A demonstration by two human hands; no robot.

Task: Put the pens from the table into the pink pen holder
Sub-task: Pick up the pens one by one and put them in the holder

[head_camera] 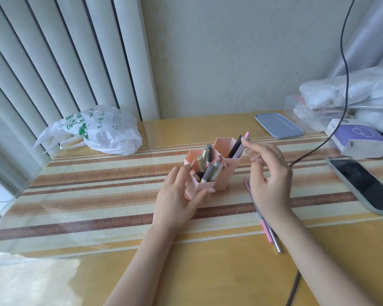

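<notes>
Pink pen (pixel 241 146) is standing tilted in the rear-right cell of the pink pen holder (pixel 221 175), leaning beside a black pen (pixel 235 146). Right hand (pixel 269 173) is pinching its top end between thumb and fingertips (pixel 244 141). Pen looks light, stiff, smooth plastic, likely slippery; a pinch near the top is probably enough for lowering it in, a mid-barrel hold being safer for lifts. Left hand (pixel 178 195) is clasping the holder's front-left wall, thumb on the near face, steadying it. Holder looks thin and light, apt to tip if unbraced. Other cells are holding grey and gold pens (pixel 205 164). Two loose pens (pixel 263 219) are lying on the table just beside the right wrist, partly hidden under it.

Surface: glossy yellow table (pixel 208 272) with a striped mat (pixel 97 195) under clear cover, probably slick. Around: white plastic bag (pixel 93 131) at left, blue lid (pixel 278 125), tissue pack (pixel 358 138), phone (pixel 365 184), black cable (pixel 343 62), vertical blinds (pixel 53 51), pale wall.
</notes>
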